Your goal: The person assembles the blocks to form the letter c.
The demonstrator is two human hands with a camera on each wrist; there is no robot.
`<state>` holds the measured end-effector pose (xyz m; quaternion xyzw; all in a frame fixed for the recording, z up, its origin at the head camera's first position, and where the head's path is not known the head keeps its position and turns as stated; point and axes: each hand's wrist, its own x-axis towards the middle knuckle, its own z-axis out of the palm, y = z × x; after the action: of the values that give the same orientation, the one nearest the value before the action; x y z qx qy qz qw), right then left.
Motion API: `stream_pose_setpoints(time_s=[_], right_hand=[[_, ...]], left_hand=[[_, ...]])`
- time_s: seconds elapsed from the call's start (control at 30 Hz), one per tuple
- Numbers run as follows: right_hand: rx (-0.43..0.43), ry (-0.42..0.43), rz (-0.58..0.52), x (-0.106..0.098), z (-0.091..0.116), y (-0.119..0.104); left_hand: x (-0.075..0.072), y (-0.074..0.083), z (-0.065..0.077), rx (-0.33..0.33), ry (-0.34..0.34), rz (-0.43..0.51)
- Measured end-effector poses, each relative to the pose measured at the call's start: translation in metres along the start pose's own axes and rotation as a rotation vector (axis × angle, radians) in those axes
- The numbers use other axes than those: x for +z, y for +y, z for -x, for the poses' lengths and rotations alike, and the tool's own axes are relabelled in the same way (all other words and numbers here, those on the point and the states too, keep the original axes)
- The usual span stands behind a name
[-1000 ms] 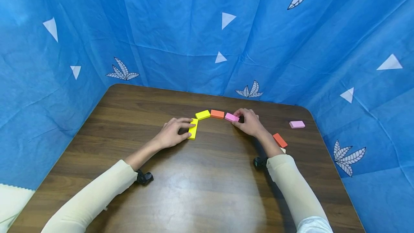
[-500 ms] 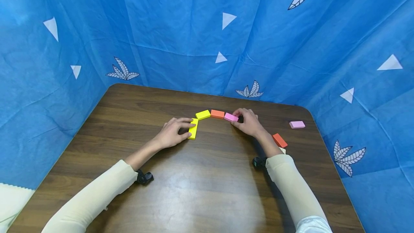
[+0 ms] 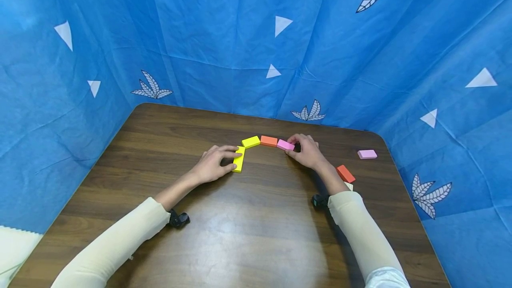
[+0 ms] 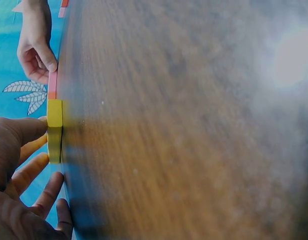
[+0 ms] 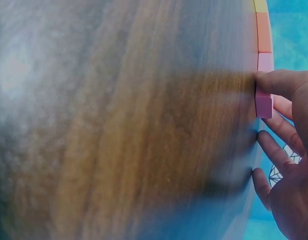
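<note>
In the head view my left hand [image 3: 212, 165] has its thumb and fingers on a yellow block [image 3: 238, 163], which lies flat at the left end of a curved row. A second yellow block [image 3: 250, 142] and an orange block [image 3: 269, 141] continue that row. At its right end, a pink block [image 3: 285, 145] lies against the orange one or very near it. My right hand [image 3: 306, 150] pinches this pink block between thumb and index finger. The right wrist view has the thumb pressed on the pink block [image 5: 264, 104], the other fingers spread behind it.
To the right lie another pink block [image 3: 367, 154] and a red-orange block [image 3: 346, 174]. A cream block [image 3: 349, 186] is partly hidden by the right forearm. Blue patterned cloth [image 3: 224, 57] hangs along the back and sides of the wooden table [image 3: 168, 137].
My right hand has slid the pink block slightly left, narrowing the gap to the orange block. The left hand and the yellow blocks have stayed in place.
</note>
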<state>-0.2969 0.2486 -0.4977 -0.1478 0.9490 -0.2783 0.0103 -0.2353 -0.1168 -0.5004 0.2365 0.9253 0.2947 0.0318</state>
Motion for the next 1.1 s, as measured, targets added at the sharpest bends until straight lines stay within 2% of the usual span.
stream_pose_setpoints(time_s=[0.4,0.67,0.87,1.1], right_hand=[[0.001,0.003,-0.002,-0.001,0.003,0.005],[0.025,-0.032,0.029,-0.019,0.015,0.015],[0.063,-0.037,0.046,-0.038,0.035,0.032],[0.089,-0.006,0.091,-0.059,0.076,0.048]], left_hand=[[0.002,0.0,-0.002,0.005,-0.004,0.005],[0.001,0.001,-0.004,0.005,-0.005,0.006],[0.001,0.001,-0.005,0.011,-0.01,0.008],[-0.002,-0.001,-0.004,0.033,-0.009,0.022]])
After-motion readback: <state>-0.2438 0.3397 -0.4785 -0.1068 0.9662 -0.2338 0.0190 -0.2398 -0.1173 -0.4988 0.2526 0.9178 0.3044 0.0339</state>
